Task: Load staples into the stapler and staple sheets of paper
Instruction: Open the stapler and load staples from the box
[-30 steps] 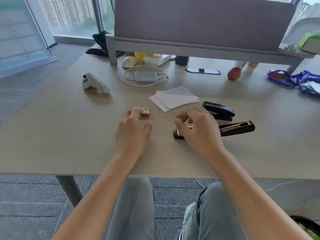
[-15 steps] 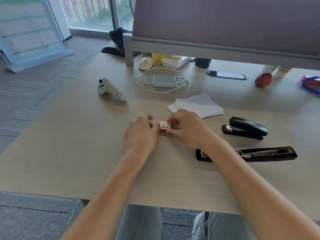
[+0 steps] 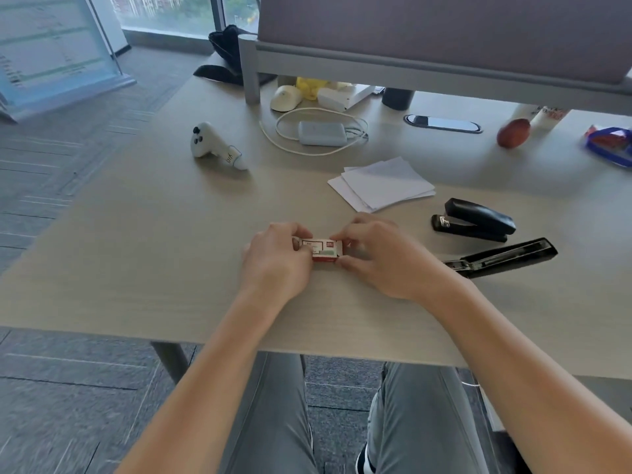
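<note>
A small red and white staple box (image 3: pixel 323 249) sits low over the desk between my two hands. My left hand (image 3: pixel 277 260) pinches its left end and my right hand (image 3: pixel 379 258) grips its right end. To the right lie two black staplers: the nearer stapler (image 3: pixel 506 256) is folded open flat with its metal channel showing, the farther stapler (image 3: pixel 477 222) is closed. A stack of white paper sheets (image 3: pixel 384 183) rests behind my right hand.
A white controller (image 3: pixel 213 145), a power bank with a looped cable (image 3: pixel 321 133), a mouse (image 3: pixel 285 97) and a red apple (image 3: pixel 513 131) lie farther back on the desk (image 3: pixel 136 254). A grey partition (image 3: pixel 444 35) closes off the back. The desk's front edge runs just below my wrists.
My right hand left the open stapler and came across to the staple box, which both hands now hold. The camera view shifted left and closer.
</note>
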Available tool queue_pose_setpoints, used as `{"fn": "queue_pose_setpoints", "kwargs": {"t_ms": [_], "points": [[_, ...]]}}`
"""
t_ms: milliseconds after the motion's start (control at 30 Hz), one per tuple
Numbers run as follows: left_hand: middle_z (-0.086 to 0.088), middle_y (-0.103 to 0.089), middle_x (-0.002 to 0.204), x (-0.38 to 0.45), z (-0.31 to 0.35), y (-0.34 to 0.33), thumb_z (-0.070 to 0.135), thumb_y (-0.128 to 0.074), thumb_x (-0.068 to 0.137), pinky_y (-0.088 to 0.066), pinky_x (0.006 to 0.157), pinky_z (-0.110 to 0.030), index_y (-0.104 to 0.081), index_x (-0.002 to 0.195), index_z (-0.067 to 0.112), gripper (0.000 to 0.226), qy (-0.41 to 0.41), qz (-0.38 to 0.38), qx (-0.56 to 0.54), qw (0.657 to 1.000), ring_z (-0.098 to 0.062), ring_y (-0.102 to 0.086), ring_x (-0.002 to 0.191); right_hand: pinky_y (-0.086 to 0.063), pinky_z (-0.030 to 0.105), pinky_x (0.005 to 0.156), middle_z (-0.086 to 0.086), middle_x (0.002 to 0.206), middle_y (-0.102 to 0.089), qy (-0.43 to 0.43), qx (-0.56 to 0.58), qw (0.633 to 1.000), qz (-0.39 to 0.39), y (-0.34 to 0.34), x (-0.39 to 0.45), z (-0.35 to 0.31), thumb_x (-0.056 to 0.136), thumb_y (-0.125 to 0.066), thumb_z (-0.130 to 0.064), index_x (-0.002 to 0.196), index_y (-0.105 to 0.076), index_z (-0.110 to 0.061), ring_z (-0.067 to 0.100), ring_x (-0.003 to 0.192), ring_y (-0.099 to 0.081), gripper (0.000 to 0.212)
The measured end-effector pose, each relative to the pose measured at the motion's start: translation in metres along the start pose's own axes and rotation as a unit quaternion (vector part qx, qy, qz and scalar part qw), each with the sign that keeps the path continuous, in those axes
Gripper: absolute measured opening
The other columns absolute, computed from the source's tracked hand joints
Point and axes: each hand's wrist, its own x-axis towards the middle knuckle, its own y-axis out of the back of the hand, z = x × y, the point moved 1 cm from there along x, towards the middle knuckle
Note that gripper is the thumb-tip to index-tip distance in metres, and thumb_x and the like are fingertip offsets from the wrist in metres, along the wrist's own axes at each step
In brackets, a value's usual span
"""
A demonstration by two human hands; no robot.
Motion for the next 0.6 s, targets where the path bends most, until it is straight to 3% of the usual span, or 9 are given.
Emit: {"fn": "queue_pose_setpoints", "kwargs": {"t_ms": [200,367,433,600], "points": [[-0.002,-0.07,0.1,-0.003,-0.009,0.005,0.022,-0.057,0.089,-0.047,0.096,-0.04,-0.073,0.109,0.029,0.026,-0.019,-0.007,0.02,1.0,-0.028,-0.062,0.102,-0.054,0.044,0.088,-0.009,0.095,-0.062,-0.012,0.01,1.0,0.022,0.0,-0.005,-0.004,0.086,-0.075,-0.034,0.112,-0.076,-0.027,0.018,0.097,-0.06,0.027],[-0.004,-0.057,0.121,-0.014,-0.009,-0.002,0.018,-0.06,0.087,-0.042,0.1,-0.04,-0.063,0.128,0.02,0.042,-0.137,0.058,0.053,0.988,-0.026,-0.045,0.118,-0.054,0.044,0.087,-0.007,0.094,-0.064,-0.014,0.018,0.999,0.032,-0.003,-0.005,-0.001,0.085,-0.074,-0.034,0.108,-0.075,-0.028,0.018,0.094,-0.062,0.024],[-0.002,-0.057,0.128,-0.016,-0.006,-0.007,0.015,-0.061,0.083,-0.04,0.102,-0.036,-0.061,0.13,0.016,0.047,-0.2,0.041,0.045,0.978,-0.023,-0.045,0.12,-0.054,0.043,0.087,-0.006,0.094,-0.065,-0.015,0.02,0.999,0.036,-0.003,-0.004,-0.001,0.085,-0.075,-0.033,0.107,-0.075,-0.027,0.018,0.093,-0.063,0.023],[0.004,-0.063,0.114,-0.009,-0.014,-0.018,0.02,-0.063,0.086,-0.045,0.093,-0.042,-0.066,0.119,0.023,0.033,-0.239,-0.001,0.077,0.968,-0.022,-0.054,0.109,-0.053,0.041,0.088,-0.005,0.097,-0.067,-0.015,0.006,1.0,0.026,0.0,-0.003,0.001,0.088,-0.072,-0.035,0.11,-0.075,-0.026,0.019,0.095,-0.064,0.024]]}}
